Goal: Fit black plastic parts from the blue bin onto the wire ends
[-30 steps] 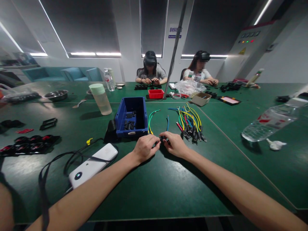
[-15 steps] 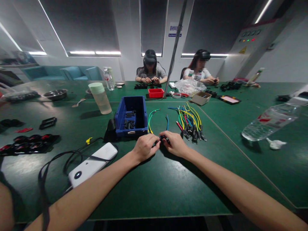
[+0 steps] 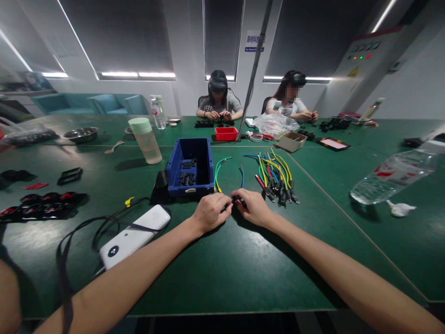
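My left hand (image 3: 213, 213) and my right hand (image 3: 253, 207) meet over the green table (image 3: 208, 287), fingers bent. Between their fingertips is a small dark piece (image 3: 235, 199), mostly hidden, which both appear to pinch. Beyond my left hand stands a blue bin (image 3: 190, 189) with black sleeves (image 3: 187, 178) inside. A green and yellow wire (image 3: 216, 172) and a short blue wire (image 3: 242, 176) lie just past my fingers. To the right of them rests a bundle of coloured wires (image 3: 274, 172) with dark ends towards me.
A white device (image 3: 135, 236) with a black cord lies beside my left forearm. Behind it stands a green-lidded bottle (image 3: 145, 141). A clear bottle (image 3: 392, 178) is at the right. Two people sit across the table, behind a red tray (image 3: 225, 134) and a small box (image 3: 292, 142).
The whole view has shifted very slightly. Both hands keep nearly the same place and pose around the dark piece.
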A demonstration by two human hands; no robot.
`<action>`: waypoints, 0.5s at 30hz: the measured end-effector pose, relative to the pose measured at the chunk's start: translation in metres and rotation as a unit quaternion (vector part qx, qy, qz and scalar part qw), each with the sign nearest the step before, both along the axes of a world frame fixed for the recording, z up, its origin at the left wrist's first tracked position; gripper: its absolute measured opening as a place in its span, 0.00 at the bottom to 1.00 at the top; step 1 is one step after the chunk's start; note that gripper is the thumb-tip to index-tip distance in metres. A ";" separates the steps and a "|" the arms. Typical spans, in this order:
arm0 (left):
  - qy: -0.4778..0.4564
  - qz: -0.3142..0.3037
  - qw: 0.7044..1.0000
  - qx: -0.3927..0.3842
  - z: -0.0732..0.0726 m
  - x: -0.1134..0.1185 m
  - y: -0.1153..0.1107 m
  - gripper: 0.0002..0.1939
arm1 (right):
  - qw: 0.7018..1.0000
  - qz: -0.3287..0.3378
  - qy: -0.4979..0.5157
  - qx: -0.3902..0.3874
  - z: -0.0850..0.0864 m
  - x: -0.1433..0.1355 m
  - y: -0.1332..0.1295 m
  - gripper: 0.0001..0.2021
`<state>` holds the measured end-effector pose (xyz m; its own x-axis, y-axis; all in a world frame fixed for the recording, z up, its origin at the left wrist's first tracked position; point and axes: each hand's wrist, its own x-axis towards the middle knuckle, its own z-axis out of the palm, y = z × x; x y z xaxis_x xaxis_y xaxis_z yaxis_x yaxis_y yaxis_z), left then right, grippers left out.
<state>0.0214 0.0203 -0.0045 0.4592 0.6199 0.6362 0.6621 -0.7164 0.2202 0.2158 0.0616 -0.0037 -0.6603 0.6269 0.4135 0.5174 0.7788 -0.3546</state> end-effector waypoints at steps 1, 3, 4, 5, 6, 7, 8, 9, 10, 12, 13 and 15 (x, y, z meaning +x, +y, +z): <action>0.000 0.000 1.000 0.000 0.000 0.000 0.000 0.04 | 1.000 0.001 0.001 0.000 0.000 0.000 0.000 0.15; 0.001 0.000 1.000 0.000 0.001 0.000 0.000 0.04 | 1.000 0.004 0.004 -0.002 0.000 0.000 0.000 0.15; 0.002 0.000 1.000 -0.001 0.001 0.000 0.000 0.04 | 1.000 0.004 0.005 -0.003 0.001 0.000 0.000 0.15; 0.004 0.001 1.000 -0.001 0.002 0.000 0.000 0.04 | 1.000 0.004 0.005 -0.004 0.001 0.000 -0.001 0.15; 0.006 0.001 1.000 -0.002 0.002 0.000 0.000 0.04 | 1.000 0.003 0.005 -0.004 0.001 0.000 -0.001 0.15; 0.008 0.001 1.000 -0.003 0.002 0.000 0.000 0.04 | 1.000 0.002 0.003 -0.004 0.001 -0.001 -0.001 0.15; 0.009 0.001 1.000 -0.004 0.002 0.000 0.000 0.04 | 1.000 0.002 0.002 -0.004 0.002 -0.001 -0.001 0.15; 0.009 0.001 1.000 -0.005 0.002 0.000 0.000 0.04 | 1.000 0.001 0.001 -0.003 0.002 -0.001 -0.001 0.15; 0.009 0.000 1.000 -0.007 0.001 0.000 0.000 0.04 | 1.000 0.000 0.000 -0.003 0.002 -0.001 -0.001 0.15; 0.009 0.000 1.000 -0.007 0.001 0.000 0.000 0.04 | 1.000 0.000 -0.001 -0.001 0.002 -0.001 -0.001 0.15; 0.009 0.000 1.000 -0.006 0.001 0.000 0.000 0.04 | 1.000 0.001 -0.002 0.000 0.002 -0.001 -0.001 0.15; 0.009 0.001 1.000 -0.004 0.000 0.000 0.000 0.04 | 1.000 0.001 -0.004 0.001 0.001 0.000 -0.001 0.15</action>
